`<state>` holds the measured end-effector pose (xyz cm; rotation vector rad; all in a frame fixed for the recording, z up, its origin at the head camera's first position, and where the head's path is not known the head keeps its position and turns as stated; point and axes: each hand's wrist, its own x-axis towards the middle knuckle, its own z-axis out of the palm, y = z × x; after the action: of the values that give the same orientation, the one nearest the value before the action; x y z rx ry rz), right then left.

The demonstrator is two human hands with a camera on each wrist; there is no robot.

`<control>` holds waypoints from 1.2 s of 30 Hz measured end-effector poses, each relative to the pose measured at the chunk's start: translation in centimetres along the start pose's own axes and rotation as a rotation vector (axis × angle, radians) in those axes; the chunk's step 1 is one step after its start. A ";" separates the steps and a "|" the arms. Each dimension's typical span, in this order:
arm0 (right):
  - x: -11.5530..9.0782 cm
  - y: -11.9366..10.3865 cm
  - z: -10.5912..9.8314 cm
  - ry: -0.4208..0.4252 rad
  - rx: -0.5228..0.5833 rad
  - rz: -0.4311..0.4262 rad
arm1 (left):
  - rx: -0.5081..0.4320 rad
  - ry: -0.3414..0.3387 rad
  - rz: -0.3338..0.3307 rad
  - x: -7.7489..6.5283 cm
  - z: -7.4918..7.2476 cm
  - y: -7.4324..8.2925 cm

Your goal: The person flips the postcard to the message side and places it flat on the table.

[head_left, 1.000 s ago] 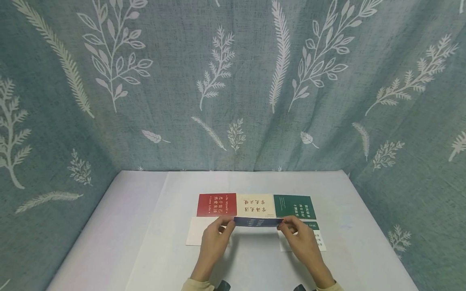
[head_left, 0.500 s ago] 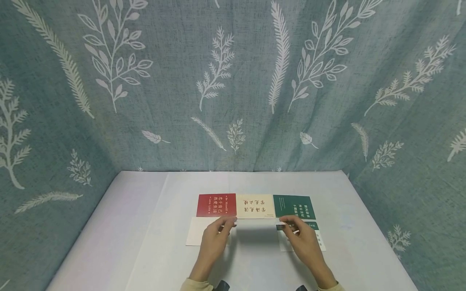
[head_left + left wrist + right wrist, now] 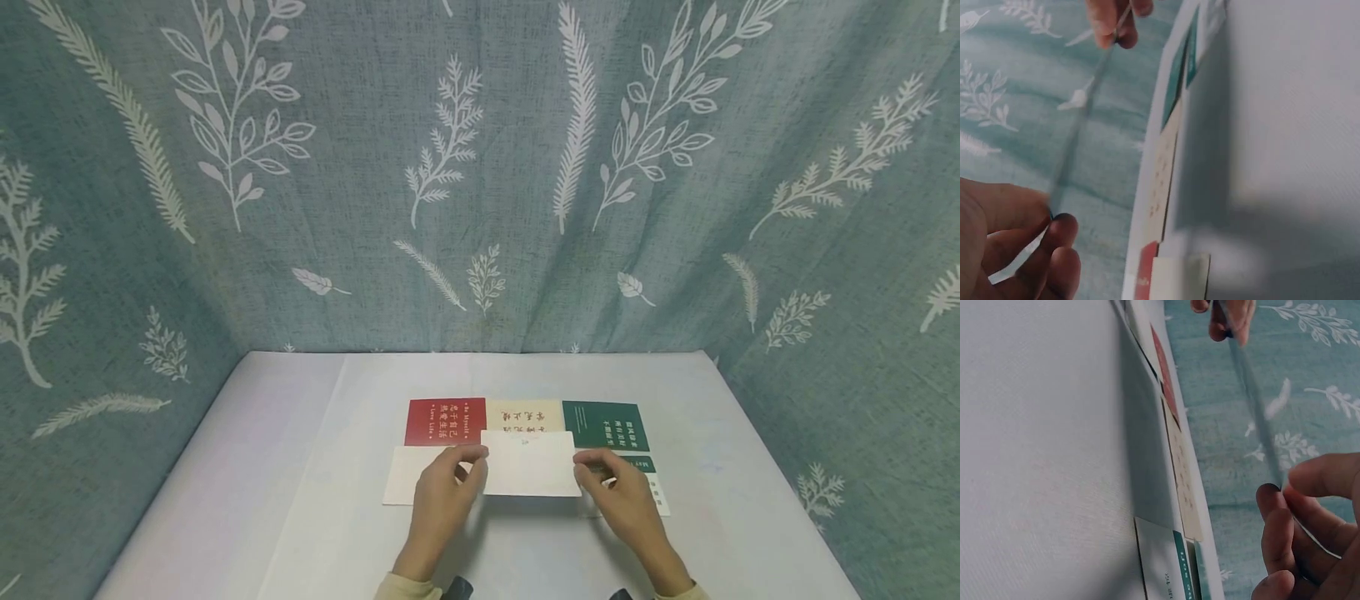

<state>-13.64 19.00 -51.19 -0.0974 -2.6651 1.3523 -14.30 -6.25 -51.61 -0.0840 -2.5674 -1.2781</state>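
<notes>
Between my two hands a card (image 3: 530,467) is held raised above the table, its white side with small faint print facing me. My left hand (image 3: 442,500) pinches its left edge between thumb and fingers, and my right hand (image 3: 622,504) does the same at the right edge. Both wrist views catch the card almost edge-on, as a thin blurred strip (image 3: 1079,131). Behind it lies a cream card (image 3: 525,414) with printed characters, partly covered in the head view. A red card (image 3: 446,421) is to the left of that one, a green card (image 3: 607,427) to the right.
Partly behind my left hand lies a blank off-white card (image 3: 405,475). A white card with a green band (image 3: 651,483) is partly behind my right hand. A white cloth (image 3: 315,517) covers the table, and a leaf-patterned teal curtain (image 3: 517,292) encloses its back and sides.
The held card has turned over: its dark blue printed side faced me, then it stood nearly edge-on, and now its white side shows. Both hands have kept almost the same place.
</notes>
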 end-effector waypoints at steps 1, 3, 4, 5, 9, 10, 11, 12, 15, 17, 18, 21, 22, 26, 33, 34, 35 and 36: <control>0.0 0.0 0.1 -0.002 -0.001 -0.001 | 0.023 0.016 0.014 0.0 0.1 0.0; 0.0 0.1 0.2 -0.004 0.005 -0.003 | 0.052 0.041 0.027 -0.1 0.2 0.1; 0.0 0.1 0.2 -0.005 0.007 -0.006 | 0.060 0.050 0.028 -0.1 0.2 0.1; -0.1 0.1 0.3 -0.006 0.009 -0.009 | 0.068 0.056 0.026 -0.1 0.2 0.1; -0.2 0.1 0.4 -0.002 -0.005 -0.010 | 0.093 0.071 0.004 0.0 0.3 0.2; -0.2 0.1 0.4 -0.001 -0.010 -0.009 | 0.099 0.074 -0.001 0.0 0.3 0.2; -0.2 0.2 0.5 0.001 -0.016 -0.003 | 0.108 0.076 -0.003 0.1 0.4 0.1; -0.1 0.2 0.6 0.000 -0.021 0.001 | 0.117 0.078 -0.005 0.1 0.4 0.1; -0.1 0.2 0.8 -0.005 -0.030 0.006 | 0.139 0.079 -0.007 0.1 0.6 0.0; 0.0 0.3 0.9 -0.010 -0.033 0.010 | 0.145 0.075 -0.007 0.2 0.8 -0.1; 0.0 0.3 1.0 -0.012 -0.037 0.011 | 0.144 0.071 -0.012 0.2 0.9 -0.1; 0.1 0.4 1.1 -0.021 -0.043 0.029 | 0.139 0.061 -0.020 0.3 1.1 -0.3; 0.2 0.4 1.1 -0.025 -0.047 0.032 | 0.137 0.059 -0.023 0.3 1.1 -0.3; 0.2 0.5 1.2 -0.044 -0.060 0.045 | 0.146 0.040 -0.042 0.3 1.3 -0.5; 0.2 0.4 1.5 -0.076 -0.080 0.062 | 0.194 0.001 -0.074 0.1 1.5 -0.8; 0.3 0.3 1.5 -0.080 -0.085 0.066 | 0.200 -0.003 -0.076 0.1 1.5 -0.8; 0.3 0.3 1.6 -0.085 -0.089 0.070 | 0.205 -0.008 -0.078 0.1 1.5 -0.8; 0.3 0.3 1.6 -0.088 -0.092 0.074 | 0.209 -0.009 -0.076 0.1 1.6 -0.9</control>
<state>-14.24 17.98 -52.34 -0.1522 -2.8239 1.2836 -14.94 -5.56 -53.16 0.0487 -2.7184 -1.0283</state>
